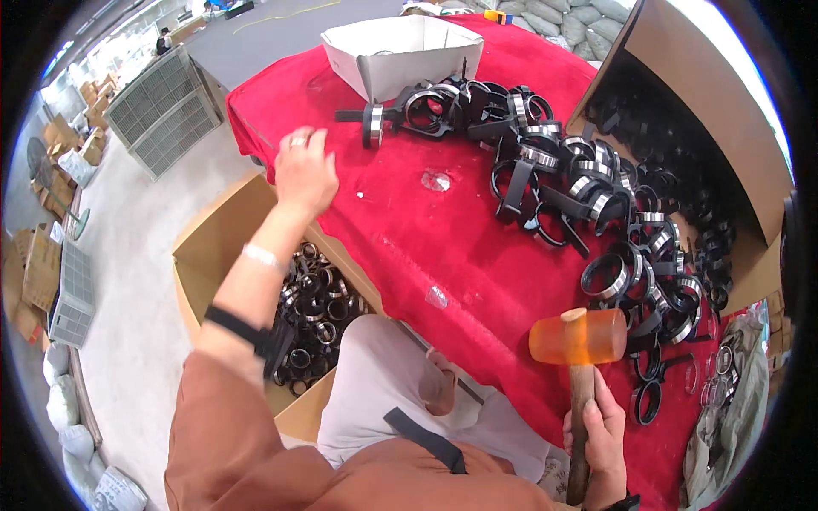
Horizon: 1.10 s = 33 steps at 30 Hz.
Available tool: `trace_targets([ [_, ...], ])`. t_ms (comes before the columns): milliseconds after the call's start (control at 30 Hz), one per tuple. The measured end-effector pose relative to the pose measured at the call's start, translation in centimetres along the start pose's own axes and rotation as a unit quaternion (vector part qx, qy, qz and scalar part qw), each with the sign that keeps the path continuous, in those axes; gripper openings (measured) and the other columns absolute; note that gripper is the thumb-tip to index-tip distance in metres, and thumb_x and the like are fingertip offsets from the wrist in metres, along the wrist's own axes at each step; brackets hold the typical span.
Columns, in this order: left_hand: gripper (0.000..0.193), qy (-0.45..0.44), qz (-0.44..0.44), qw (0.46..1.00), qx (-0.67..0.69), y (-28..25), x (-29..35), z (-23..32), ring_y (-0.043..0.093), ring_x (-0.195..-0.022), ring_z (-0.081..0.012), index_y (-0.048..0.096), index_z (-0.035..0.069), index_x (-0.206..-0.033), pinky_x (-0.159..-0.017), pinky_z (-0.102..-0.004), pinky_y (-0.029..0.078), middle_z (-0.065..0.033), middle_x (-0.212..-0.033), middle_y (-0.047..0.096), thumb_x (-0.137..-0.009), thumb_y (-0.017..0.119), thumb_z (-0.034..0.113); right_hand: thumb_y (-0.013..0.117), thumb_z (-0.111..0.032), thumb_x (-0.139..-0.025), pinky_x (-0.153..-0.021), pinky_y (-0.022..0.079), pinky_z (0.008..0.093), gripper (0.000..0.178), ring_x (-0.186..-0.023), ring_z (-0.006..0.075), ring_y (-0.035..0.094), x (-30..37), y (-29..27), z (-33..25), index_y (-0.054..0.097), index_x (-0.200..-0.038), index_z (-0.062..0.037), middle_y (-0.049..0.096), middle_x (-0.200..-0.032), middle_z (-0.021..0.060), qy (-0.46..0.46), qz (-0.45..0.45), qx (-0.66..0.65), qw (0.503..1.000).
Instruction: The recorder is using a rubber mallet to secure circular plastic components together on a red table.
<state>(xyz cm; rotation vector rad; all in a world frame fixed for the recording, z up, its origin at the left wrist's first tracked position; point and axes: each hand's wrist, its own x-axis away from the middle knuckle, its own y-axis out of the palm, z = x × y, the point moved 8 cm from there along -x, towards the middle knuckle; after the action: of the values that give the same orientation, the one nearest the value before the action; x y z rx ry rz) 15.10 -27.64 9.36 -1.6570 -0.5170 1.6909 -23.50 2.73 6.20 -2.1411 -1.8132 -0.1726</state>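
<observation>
My right hand (603, 434) is closed around the wooden handle of a mallet (596, 336) with an orange translucent head, held over the near right of the red-covered table. My left hand (305, 170) is empty, its fingers apart and a little bent, above the table's left edge. Nearest to it is a black part with a silver ring (372, 126), standing on its rim a little to the right, not touched. Many similar black parts with silver rings (545, 157) lie heaped across the table from the back middle to the right.
A white box (400, 64) stands at the back of the red tablecloth (409, 204). At the right, a large cardboard box (758, 170) lies open, with more black parts inside. Below my left arm, another cardboard box (217, 217) holds many ring parts. A grey cloth (728, 409) hangs at the right.
</observation>
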Motion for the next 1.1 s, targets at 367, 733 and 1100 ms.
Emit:
trace_targets([
  [367,0.037,0.022,-0.347,0.929,-0.122,8.7,-7.6,0.9,0.051,-0.113,-0.0286,0.051,0.007,-0.117,-0.094,-0.0617,0.029,-0.0126,-0.119,0.054,-0.08,0.048,0.008,0.047,-0.025,-0.088,-0.038,0.04,0.0243,0.06,-0.046,0.0131,0.05,0.1,-0.3,1.1,0.027,-0.138,-0.0001,0.053,-0.064,0.0083,-0.014,0.001,-0.068,0.998],
  [733,0.036,-0.011,-0.077,0.969,0.233,-6.6,11.6,12.1,0.057,-0.076,-0.04,0.044,-0.002,-0.11,-0.067,-0.0457,0.046,-0.0232,-0.083,0.056,-0.076,0.051,0.008,0.045,-0.02,-0.09,-0.046,0.042,0.022,0.055,-0.05,0.0089,0.049,0.1,-0.4,0.9,0.027,-0.139,-0.0026,0.055,-0.068,0.0058,-0.008,-0.003,-0.014,1.0],
  [1100,0.024,-0.164,-0.284,0.721,0.611,-3.8,20.4,18.5,0.051,-0.062,-0.0161,0.046,0.001,-0.081,-0.058,-0.0312,0.042,-0.008,-0.065,0.051,-0.094,0.043,0.022,0.05,-0.016,-0.088,-0.05,0.042,0.0208,0.053,-0.056,0.0093,0.051,2.3,1.4,-0.1,0.03,-0.134,0.0019,0.057,-0.08,0.0077,-0.111,0.03,0.037,0.993],
])
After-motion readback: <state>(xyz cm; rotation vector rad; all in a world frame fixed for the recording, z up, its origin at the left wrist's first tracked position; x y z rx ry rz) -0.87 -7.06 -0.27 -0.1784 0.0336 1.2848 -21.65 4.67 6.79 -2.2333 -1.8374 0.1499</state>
